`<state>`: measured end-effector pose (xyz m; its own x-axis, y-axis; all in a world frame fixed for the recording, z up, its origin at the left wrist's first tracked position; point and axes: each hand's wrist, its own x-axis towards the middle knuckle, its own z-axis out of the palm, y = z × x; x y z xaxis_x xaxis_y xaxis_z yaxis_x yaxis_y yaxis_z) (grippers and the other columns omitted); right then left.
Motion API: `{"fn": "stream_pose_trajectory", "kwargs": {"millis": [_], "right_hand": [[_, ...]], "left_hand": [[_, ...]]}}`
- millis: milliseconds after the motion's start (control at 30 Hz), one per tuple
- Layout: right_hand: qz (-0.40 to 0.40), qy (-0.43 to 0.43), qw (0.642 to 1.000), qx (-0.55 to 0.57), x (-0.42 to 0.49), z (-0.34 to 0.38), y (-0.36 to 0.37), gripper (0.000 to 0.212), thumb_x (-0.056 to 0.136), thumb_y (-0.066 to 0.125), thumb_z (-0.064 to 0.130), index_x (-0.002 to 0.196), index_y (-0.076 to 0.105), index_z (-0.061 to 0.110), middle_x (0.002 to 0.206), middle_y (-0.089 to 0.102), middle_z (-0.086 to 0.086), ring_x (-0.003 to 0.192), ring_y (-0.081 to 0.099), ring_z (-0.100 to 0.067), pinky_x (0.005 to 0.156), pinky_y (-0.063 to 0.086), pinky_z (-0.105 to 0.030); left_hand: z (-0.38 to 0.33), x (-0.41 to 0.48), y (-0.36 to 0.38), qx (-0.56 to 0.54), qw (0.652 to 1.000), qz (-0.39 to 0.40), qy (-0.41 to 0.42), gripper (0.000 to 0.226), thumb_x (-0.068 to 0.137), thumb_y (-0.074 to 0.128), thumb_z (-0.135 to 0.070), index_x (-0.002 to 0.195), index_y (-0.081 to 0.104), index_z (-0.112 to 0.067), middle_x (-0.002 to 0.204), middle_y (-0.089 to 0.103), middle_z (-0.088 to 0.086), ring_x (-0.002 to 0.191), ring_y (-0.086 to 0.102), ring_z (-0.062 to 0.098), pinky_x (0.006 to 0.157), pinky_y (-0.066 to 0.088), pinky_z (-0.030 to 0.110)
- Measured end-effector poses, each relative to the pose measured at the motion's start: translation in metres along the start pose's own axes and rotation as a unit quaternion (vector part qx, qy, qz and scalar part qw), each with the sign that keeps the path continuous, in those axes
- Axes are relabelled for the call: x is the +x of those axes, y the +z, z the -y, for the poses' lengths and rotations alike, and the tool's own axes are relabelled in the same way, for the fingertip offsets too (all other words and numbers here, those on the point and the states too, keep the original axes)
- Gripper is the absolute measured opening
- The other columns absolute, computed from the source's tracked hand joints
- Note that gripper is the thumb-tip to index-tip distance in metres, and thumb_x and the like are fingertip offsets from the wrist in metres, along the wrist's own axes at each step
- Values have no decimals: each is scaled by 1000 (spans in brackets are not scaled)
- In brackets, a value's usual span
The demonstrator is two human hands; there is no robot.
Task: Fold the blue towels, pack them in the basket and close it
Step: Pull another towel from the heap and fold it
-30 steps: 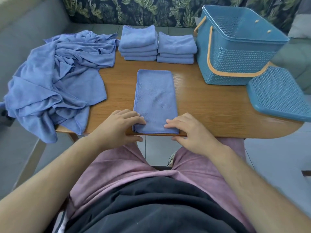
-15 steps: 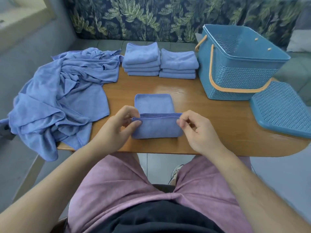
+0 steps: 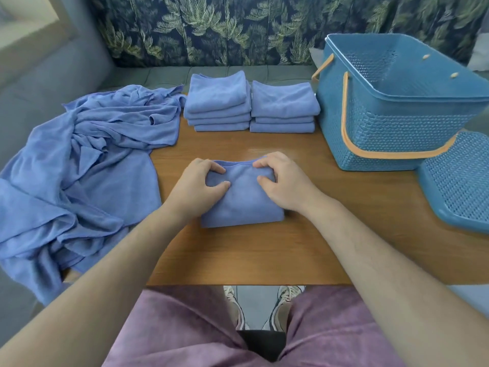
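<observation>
A blue towel [image 3: 242,205], folded into a small square, lies in the middle of the wooden table [image 3: 264,252]. My left hand [image 3: 201,186] pinches its far left corner and my right hand [image 3: 280,181] pinches its far right corner, both resting on the towel. Two stacks of folded blue towels [image 3: 218,102] [image 3: 283,107] stand side by side at the table's far edge. A heap of unfolded blue towels [image 3: 87,165] covers the left end. The open teal basket [image 3: 391,133] with orange handles stands at the right, with nothing visible inside, and its lid [image 3: 460,178] lies beside it.
A grey couch with a leaf-patterned backrest [image 3: 211,30] runs behind and to the left of the table. The heap of towels hangs over the table's left edge. My knees and shoes show below the near edge.
Both hands carried the towel's near edge away from me and laid it over the far edge, so the long strip is now a small square. The view has tilted up.
</observation>
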<state>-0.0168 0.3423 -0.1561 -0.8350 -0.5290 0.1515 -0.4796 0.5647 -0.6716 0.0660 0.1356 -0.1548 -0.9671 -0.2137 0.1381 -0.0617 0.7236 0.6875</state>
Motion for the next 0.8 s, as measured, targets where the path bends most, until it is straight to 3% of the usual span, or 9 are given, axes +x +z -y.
{"fn": "stream_pose_trajectory", "kwargs": {"millis": [67,133,233,300,400,500,600,733,800], "right_hand": [[30,28,999,-33,6,-7,7,37,94,59,20,129,65,13,143,51,-4,136,43,-21,112,25,-20],[23,70,997,-37,5,-8,6,37,99,56,21,136,61,18,157,38,-3,146,28,-23,120,18,-29],[-61,69,995,-38,-5,5,-1,41,101,51,21,141,57,23,161,33,-4,149,24,-24,124,19,-40],[-61,23,996,-63,-17,21,3,45,102,45,30,146,52,28,164,30,-2,152,20,-22,124,19,-39],[30,-5,987,-157,-29,23,24,51,105,32,43,155,36,35,169,13,5,156,7,-18,125,14,-40],[40,61,984,-161,-28,5,33,52,106,27,47,158,22,42,170,-1,4,156,0,-18,126,4,-40],[39,98,980,-167,-28,5,35,54,105,23,52,158,17,45,170,-3,-6,156,-8,-20,126,-4,-39],[21,110,985,-135,-40,13,29,55,105,23,55,158,20,42,169,8,-6,156,-8,-23,126,-3,-40],[17,129,984,-124,-53,16,24,56,104,24,57,158,21,42,169,12,-7,156,-7,-25,126,-1,-42]], "left_hand": [[6,1,6,56,998,-11,-23,23,87,72,-35,107,69,-26,117,52,-6,118,46,18,103,34,28],[6,-3,6,120,992,-47,-20,23,89,69,-39,109,71,-27,132,50,-3,126,43,23,106,34,36],[-8,-11,4,155,985,-66,41,31,95,59,-41,124,66,-32,155,39,-8,142,34,17,111,27,41],[-17,-15,12,167,983,-10,80,47,98,41,-52,141,53,-36,161,30,-13,150,22,10,118,17,35],[-8,-14,25,194,977,64,67,60,96,20,-56,152,36,-40,164,21,-17,153,10,8,124,7,36],[6,-8,26,164,985,61,14,50,102,23,-53,151,33,-47,163,19,-21,152,9,4,125,7,39],[5,-6,27,156,986,60,5,46,105,29,-48,151,33,-46,164,17,-19,153,6,4,125,4,38],[-5,-27,21,143,988,-3,-53,52,103,30,-53,154,28,-43,168,11,3,155,4,18,125,7,38],[-12,-46,16,169,981,-9,-99,55,101,31,-57,154,26,-45,165,18,14,153,13,27,122,13,40]]}}
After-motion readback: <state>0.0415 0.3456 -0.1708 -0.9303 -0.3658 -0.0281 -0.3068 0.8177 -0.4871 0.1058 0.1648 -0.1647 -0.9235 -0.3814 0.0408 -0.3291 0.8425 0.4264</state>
